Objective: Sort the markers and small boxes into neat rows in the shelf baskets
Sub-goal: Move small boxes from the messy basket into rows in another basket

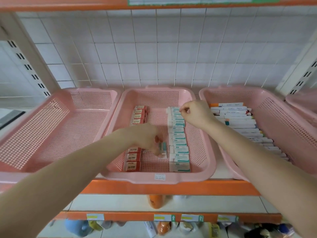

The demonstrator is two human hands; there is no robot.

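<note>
Left hand fingers pinch white-teal box; right hand fingers curled, grip unclear

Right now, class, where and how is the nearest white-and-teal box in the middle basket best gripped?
Probably by its short ends, pinched from above: the nearest box lies flat, its long back side against the next box, both ends free.

Both bare forearms reach forward and inward, the left hand palm down, its curled fingers pinching a small box, the right hand farther out, fingers curled, thumb against forefinger, any hold unclear.
</note>
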